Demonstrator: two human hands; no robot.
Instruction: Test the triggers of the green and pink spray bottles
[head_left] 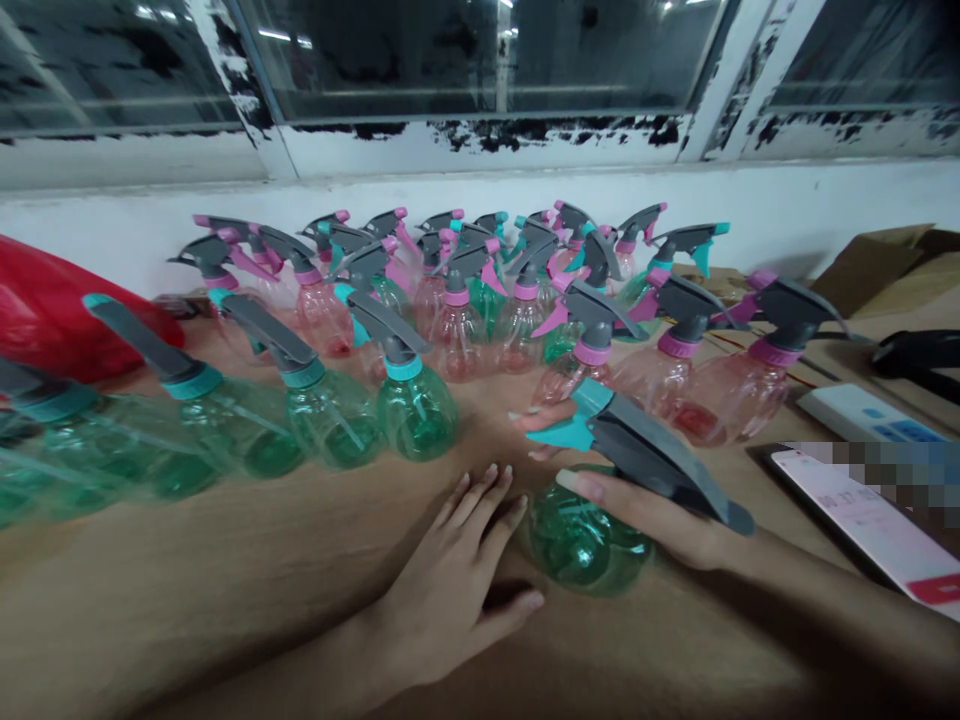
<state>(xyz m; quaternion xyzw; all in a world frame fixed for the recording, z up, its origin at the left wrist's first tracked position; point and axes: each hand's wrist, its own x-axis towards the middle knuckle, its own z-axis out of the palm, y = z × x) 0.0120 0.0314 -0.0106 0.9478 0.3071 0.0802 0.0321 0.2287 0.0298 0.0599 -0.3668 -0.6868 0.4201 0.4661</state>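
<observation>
A green spray bottle (581, 545) with a grey and teal trigger head (637, 450) stands on the brown tabletop in front of me. My right hand (645, 510) is wrapped round its neck, fingers closed under the trigger head. My left hand (465, 570) lies flat on the table just left of the bottle, fingers spread, its thumb close to the bottle's base. Behind stand several more spray bottles: green ones (412, 400) in a row at left, pink ones (720, 395) at right and further back.
A red plastic bag (52, 310) lies at far left. A phone (870, 520) with a lit screen lies at right, beside a white device (862, 415) and a black object (919, 355). Brown cardboard (885, 265) sits at back right. A white wall and windows run behind.
</observation>
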